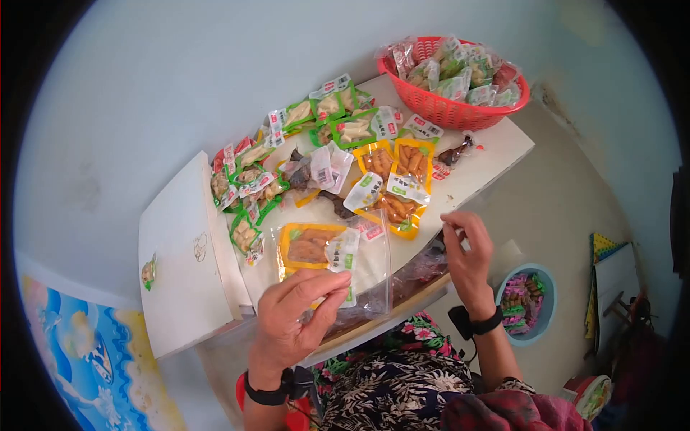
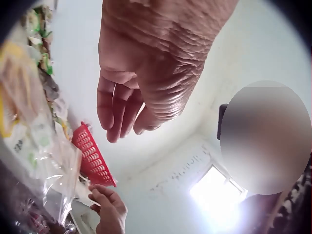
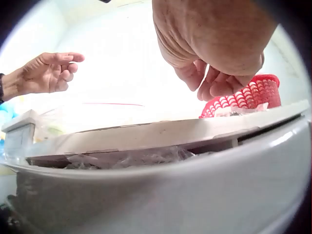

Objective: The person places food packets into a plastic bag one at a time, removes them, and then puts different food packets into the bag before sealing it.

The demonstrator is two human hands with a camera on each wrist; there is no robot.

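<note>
My left hand (image 1: 298,316) hovers over the table's front edge with loosely bent fingers and nothing in them, overlapping a clear plastic bag (image 1: 375,269) in the head view. Inside the bag lies a yellow-edged snack packet (image 1: 309,246) of brown pieces. In the left wrist view, the fingers of that hand (image 2: 156,58) hang in the air. To the right of the bag, my right hand (image 1: 468,255) is raised beyond the table edge, its fingers loosely curled and holding nothing. Several yellow-edged packets (image 1: 399,210) overlap on the table between the hands.
Green-edged packets (image 1: 353,131) are heaped along the back and left of the white table (image 1: 496,147). A red basket (image 1: 460,108) full of packets stands at the back right. On the floor sits a blue basin (image 1: 549,309) of small wrapped items. Plastic bags (image 3: 131,158) fill the open drawer space.
</note>
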